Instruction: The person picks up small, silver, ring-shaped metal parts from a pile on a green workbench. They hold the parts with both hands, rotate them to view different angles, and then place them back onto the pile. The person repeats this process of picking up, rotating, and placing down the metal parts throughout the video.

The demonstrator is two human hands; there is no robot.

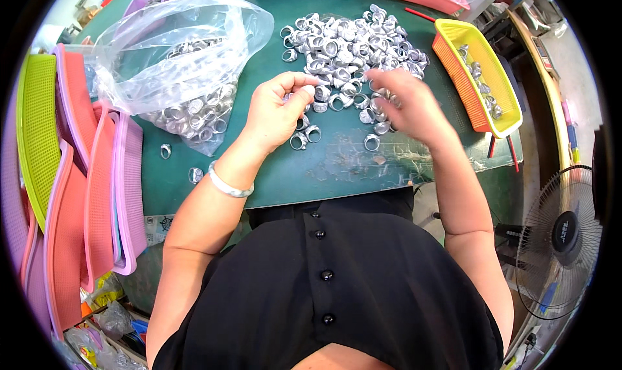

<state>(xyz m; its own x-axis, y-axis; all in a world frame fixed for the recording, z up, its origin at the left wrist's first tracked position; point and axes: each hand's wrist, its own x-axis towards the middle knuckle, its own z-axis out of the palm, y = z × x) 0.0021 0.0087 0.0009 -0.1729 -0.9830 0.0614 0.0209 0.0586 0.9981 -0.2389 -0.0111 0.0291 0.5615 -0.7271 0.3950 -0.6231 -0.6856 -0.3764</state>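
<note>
My left hand [277, 111] pinches one small silver ring at the near edge of the ring pile [350, 52]; my right hand [408, 104] is blurred, grip unclear. Clear plastic bag [175, 52] of rings far left, yellow-orange basket [483, 78] right, green tabletop [324, 169], fan [560, 237] near right.

— Where is the left hand [280, 107]?

— Just beside the near edge of the pile of metal rings [350, 52], fingers curled, thumb and fingertips pinched together; a bangle circles the wrist.

— And the right hand [405, 104]?

— Over the pile's near right edge, blurred, fingers bent downward, forearm bare.
</note>
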